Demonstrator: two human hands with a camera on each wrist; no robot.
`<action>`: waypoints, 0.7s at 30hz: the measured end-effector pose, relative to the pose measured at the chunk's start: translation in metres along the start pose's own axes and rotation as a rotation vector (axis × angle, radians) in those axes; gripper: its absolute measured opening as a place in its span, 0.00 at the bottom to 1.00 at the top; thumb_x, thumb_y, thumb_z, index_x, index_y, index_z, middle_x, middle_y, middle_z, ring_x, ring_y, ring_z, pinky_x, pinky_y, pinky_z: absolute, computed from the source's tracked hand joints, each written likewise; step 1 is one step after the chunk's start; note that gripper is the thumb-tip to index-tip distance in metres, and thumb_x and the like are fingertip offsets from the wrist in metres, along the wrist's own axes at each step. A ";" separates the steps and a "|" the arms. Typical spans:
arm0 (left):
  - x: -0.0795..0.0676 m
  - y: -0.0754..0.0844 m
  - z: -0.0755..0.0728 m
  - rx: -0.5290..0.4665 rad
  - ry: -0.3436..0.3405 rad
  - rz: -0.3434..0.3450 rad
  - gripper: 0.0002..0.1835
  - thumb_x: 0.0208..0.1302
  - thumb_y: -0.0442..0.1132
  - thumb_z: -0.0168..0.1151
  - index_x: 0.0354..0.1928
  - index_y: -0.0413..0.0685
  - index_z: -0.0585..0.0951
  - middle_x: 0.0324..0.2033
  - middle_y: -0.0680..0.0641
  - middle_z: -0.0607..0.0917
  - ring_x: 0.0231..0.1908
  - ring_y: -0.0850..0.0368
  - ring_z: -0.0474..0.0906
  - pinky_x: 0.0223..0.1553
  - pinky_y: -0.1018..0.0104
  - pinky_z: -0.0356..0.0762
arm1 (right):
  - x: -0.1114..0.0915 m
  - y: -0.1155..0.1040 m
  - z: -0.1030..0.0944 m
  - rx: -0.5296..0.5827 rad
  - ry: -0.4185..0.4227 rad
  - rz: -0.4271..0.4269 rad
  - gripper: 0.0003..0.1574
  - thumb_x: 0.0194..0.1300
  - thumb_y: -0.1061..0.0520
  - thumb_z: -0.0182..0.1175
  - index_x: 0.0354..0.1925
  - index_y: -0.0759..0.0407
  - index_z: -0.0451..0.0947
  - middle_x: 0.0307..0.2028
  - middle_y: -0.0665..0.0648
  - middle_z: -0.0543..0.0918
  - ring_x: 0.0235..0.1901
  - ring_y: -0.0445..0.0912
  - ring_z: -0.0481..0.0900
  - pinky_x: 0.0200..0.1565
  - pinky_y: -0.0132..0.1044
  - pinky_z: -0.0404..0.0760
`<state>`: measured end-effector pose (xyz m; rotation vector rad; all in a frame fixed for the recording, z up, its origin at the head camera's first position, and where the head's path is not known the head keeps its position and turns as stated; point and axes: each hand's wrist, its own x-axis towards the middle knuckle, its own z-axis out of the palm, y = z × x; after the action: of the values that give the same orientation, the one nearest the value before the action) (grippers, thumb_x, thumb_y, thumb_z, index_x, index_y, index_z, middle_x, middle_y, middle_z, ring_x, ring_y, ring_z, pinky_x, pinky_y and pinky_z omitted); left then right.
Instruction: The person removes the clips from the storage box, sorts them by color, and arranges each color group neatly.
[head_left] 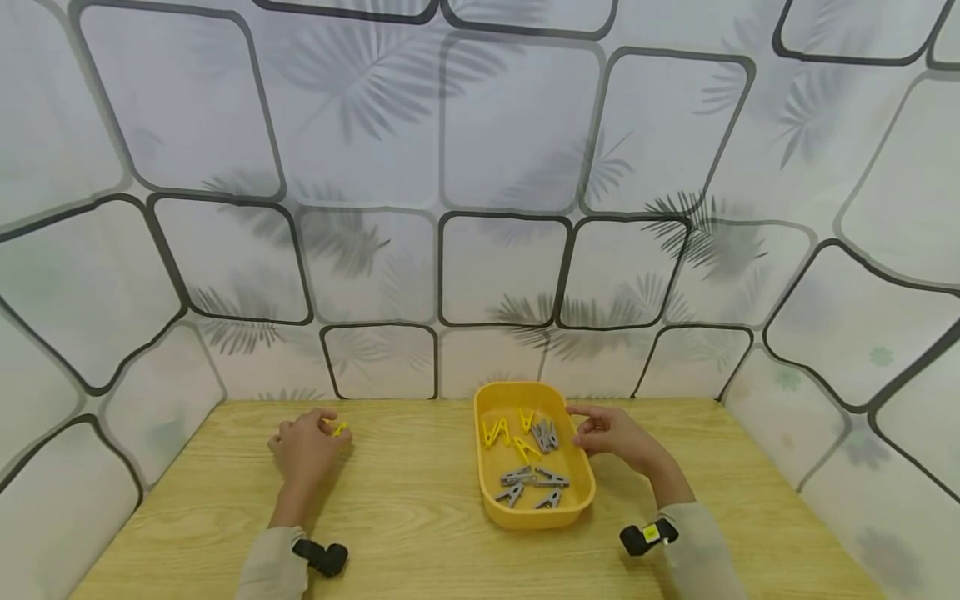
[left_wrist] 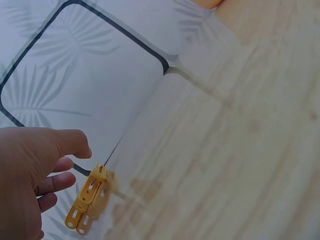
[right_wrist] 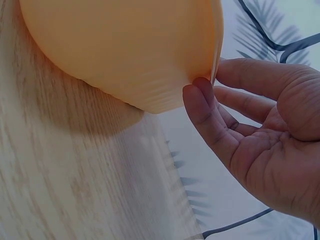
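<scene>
A yellow clothespin (left_wrist: 90,197) sits on the table just beside my left hand (head_left: 303,446). In the left wrist view that hand's fingers are loosely bent, with a visible gap between them and the clothespin. To the right stands a yellow plastic basket (head_left: 534,518), its rim pinched between the thumb and fingers of my right hand (head_left: 618,437). The right wrist view shows this pinch from below on the basket's wall (right_wrist: 130,55). Inside the basket lie several yellow clothespins (head_left: 526,450) and several grey clothespins (head_left: 551,477).
The light wood table (head_left: 405,500) reaches back to a patterned fabric wall (head_left: 375,275), which also encloses both sides. Dark cameras are strapped to the left wrist (head_left: 322,557) and the right wrist (head_left: 647,536).
</scene>
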<state>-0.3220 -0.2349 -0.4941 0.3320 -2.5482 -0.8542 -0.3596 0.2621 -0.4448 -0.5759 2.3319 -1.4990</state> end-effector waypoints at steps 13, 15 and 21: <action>0.004 0.008 -0.008 -0.065 0.019 -0.004 0.21 0.61 0.46 0.67 0.52 0.42 0.84 0.41 0.39 0.86 0.48 0.34 0.72 0.55 0.33 0.56 | 0.001 -0.002 -0.002 0.006 -0.003 -0.002 0.43 0.69 0.60 0.65 0.74 0.72 0.59 0.41 0.63 0.81 0.37 0.44 0.82 0.43 0.40 0.87; 0.005 0.010 -0.010 -0.078 0.037 -0.001 0.20 0.61 0.46 0.66 0.51 0.42 0.85 0.40 0.39 0.86 0.48 0.34 0.72 0.54 0.33 0.57 | 0.001 -0.002 -0.002 0.008 -0.003 -0.002 0.43 0.69 0.61 0.65 0.74 0.72 0.59 0.41 0.63 0.81 0.37 0.44 0.82 0.43 0.40 0.87; 0.008 0.017 -0.013 -0.114 0.075 0.009 0.17 0.62 0.47 0.66 0.48 0.44 0.86 0.40 0.40 0.87 0.48 0.34 0.74 0.54 0.32 0.58 | 0.002 -0.002 -0.002 0.010 -0.002 0.003 0.43 0.68 0.61 0.65 0.74 0.72 0.59 0.41 0.63 0.81 0.37 0.44 0.82 0.43 0.40 0.87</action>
<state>-0.3238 -0.2314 -0.4718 0.3108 -2.4185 -0.9604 -0.3614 0.2620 -0.4422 -0.5713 2.3213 -1.5071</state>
